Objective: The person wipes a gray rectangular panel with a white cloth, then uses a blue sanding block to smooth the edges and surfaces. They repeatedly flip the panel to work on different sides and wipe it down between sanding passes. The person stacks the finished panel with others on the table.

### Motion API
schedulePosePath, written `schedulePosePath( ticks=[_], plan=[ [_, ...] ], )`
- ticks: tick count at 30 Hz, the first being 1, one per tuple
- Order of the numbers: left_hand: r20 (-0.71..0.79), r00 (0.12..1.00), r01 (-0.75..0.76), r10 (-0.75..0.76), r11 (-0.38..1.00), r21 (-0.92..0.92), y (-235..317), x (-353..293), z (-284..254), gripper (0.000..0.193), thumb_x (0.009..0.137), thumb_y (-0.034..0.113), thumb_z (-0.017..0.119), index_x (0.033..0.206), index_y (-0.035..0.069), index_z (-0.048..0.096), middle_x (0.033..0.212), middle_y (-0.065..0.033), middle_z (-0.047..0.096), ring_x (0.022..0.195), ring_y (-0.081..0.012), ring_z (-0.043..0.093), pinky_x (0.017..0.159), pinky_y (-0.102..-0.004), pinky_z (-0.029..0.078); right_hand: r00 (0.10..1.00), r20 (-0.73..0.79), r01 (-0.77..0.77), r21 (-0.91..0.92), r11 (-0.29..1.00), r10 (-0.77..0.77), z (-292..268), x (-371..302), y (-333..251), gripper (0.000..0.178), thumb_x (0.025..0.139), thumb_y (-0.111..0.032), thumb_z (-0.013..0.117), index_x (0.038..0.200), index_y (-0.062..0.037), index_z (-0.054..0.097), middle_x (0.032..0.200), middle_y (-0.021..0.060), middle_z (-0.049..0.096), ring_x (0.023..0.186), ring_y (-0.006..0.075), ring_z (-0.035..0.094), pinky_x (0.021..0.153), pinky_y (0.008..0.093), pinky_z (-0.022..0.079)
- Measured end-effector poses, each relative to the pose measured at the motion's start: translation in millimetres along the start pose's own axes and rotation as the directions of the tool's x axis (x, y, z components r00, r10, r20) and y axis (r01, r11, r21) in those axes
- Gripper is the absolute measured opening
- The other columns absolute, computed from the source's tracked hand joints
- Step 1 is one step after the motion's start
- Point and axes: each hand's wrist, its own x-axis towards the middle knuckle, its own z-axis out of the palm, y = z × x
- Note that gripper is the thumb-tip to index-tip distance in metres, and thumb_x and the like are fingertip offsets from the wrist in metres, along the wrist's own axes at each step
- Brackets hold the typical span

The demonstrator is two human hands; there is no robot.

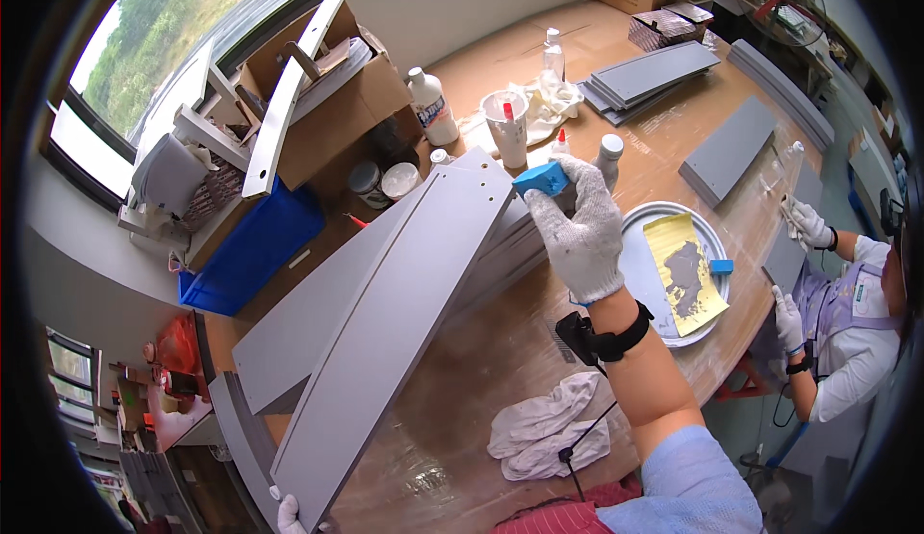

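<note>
Left hand (pixel 289 513) grips the near end of the long grey panel (pixel 385 322), which leans tilted over the table. Right hand (pixel 580 231), gloved, pinches a blue block (pixel 541 179) at the panel's far end; likely mid filling or sanding. Next stroke needs the panel steadied, grey putty on the yellow sheet (pixel 685 272) right of the panel.

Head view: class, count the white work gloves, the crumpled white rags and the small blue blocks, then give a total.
White work gloves: 4, on the right hand, the left hand and a co-worker's two hands
Crumpled white rags: 2
Small blue blocks: 2, one in the right hand, one on the plate
Total: 8
</note>
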Motion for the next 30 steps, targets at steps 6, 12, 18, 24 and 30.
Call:
schedulePosePath(
  ticks=[6, 12, 18, 24, 30],
  plan=[
    [-0.019, 0.995, -0.095, 0.096, 0.995, 0.027, -5.7, -4.2, 4.1, 0.042, 0.099, 0.026, 0.058, 0.138, 0.010, 0.053, 0.104, -0.0029, 0.068, 0.070, -0.0099, 0.060, 0.048, -0.0198, 0.041, 0.992, 0.104, 0.081, -0.046, 0.996, -0.076, 1.4, -15.0, -19.4, 0.039, 0.082, -0.010, 0.079, 0.116, -0.0035, 0.062, 0.097, 0.0116, 0.070, 0.081, 0.0240, 0.069, 0.076, 0.0356, 0.055],
    [0.041, 0.974, -0.227, 0.224, 0.950, 0.215, -17.3, 6.2, -12.8, 0.045, 0.100, 0.022, 0.056, 0.141, 0.007, 0.050, 0.117, -0.0046, 0.066, 0.079, -0.0125, 0.062, 0.052, -0.0189, 0.042, 0.927, 0.308, 0.160, 0.191, 0.968, -0.214, -3.9, -76.3, -63.0, 0.044, 0.074, -0.005, 0.083, 0.115, -0.0040, 0.065, 0.099, 0.0163, 0.071, 0.085, 0.0314, 0.071, 0.075, 0.0367, 0.059],
    [0.084, 0.994, -0.077, 0.076, 0.997, 0.006, -19.3, 17.3, -27.3, 0.039, 0.097, 0.018, 0.057, 0.134, 0.008, 0.053, 0.123, -0.0068, 0.064, 0.086, -0.0187, 0.068, 0.054, -0.0251, 0.055, 0.993, 0.117, 0.025, 0.064, 0.998, -0.033, 1.7, -56.5, -58.0, 0.039, 0.081, -0.008, 0.080, 0.116, -0.0018, 0.064, 0.097, 0.0125, 0.070, 0.076, 0.0210, 0.070, 0.066, 0.0307, 0.057],
    [0.032, 0.999, 0.026, -0.018, 0.960, -0.277, -15.4, 13.9, 6.5, 0.022, 0.094, 0.019, 0.058, 0.115, 0.013, 0.062, 0.097, -0.0018, 0.073, 0.058, -0.0115, 0.068, 0.033, -0.0185, 0.046, 0.967, 0.255, -0.036, 0.114, 0.993, 0.006, 11.6, -88.1, -71.6, 0.041, 0.080, -0.009, 0.081, 0.116, -0.0028, 0.063, 0.099, 0.0144, 0.068, 0.077, 0.0254, 0.070, 0.068, 0.0334, 0.057],
    [0.104, 0.991, 0.110, -0.083, 0.950, -0.291, -10.7, 14.2, 2.1, 0.022, 0.093, 0.018, 0.060, 0.114, 0.019, 0.063, 0.095, -0.0003, 0.072, 0.060, -0.0132, 0.070, 0.033, -0.0217, 0.048, 0.842, 0.463, 0.162, 0.272, 0.949, -0.277, 7.8, -142.5, -122.8, 0.048, 0.073, -0.005, 0.081, 0.117, -0.0065, 0.063, 0.101, 0.0134, 0.071, 0.083, 0.0314, 0.071, 0.072, 0.0384, 0.058]
  ],
)
